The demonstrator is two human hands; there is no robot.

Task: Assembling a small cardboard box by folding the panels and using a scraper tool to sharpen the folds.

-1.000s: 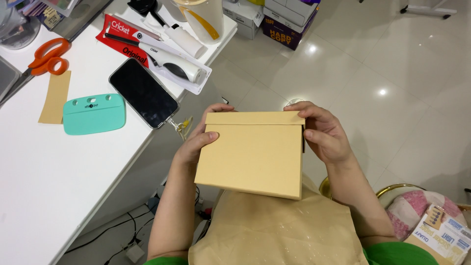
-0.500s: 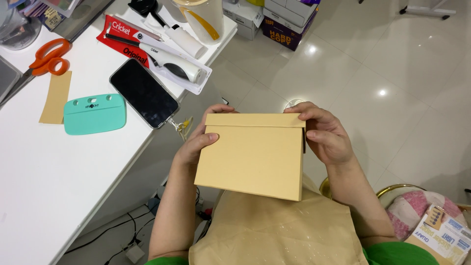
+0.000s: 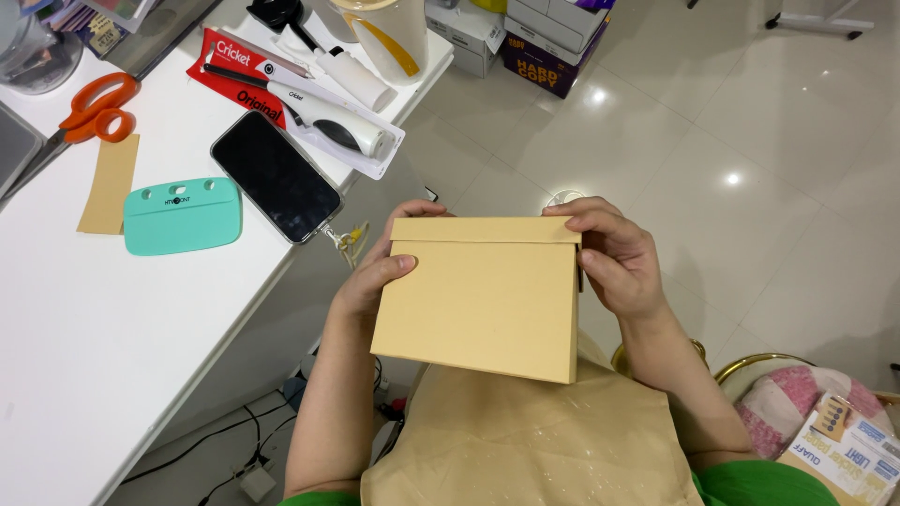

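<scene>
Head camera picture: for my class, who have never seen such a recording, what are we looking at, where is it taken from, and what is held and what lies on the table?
The picture comes from a camera worn on a person's head, looking down at their own two bare hands; there is no robot. The left hand and the right hand hold a tan cardboard box between them, one at each side, above the person's lap. To the left is a white table. On it lie a black phone, a teal scraper, a tan paper strip, orange scissors and a white pen tool in a clear package. Beyond is a shiny tiled floor with boxes on it.
</scene>
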